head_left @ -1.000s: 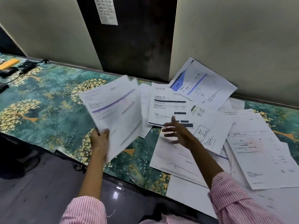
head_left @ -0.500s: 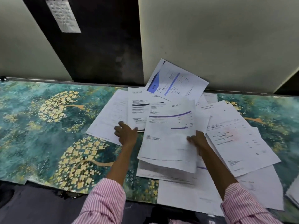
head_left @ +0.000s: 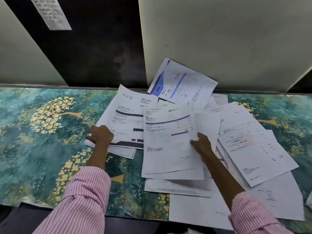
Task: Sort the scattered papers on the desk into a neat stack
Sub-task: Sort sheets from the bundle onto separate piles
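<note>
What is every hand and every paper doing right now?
left hand: rests on the black-barred sheet's left edge, grip unclear.
right hand: pinches the purple-lined sheet's right edge.
purple-lined sheet: held, lying over other sheets.
black-barred sheet: flat on the desk, partly covered.
blue-cornered sheet: leaning against the wall.
papers on the right: scattered, overlapping, unstacked.

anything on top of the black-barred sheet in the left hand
The left hand grips the black-barred sheet directly, but the purple-striped sheet, held by the right hand, overlaps its right side.
</note>
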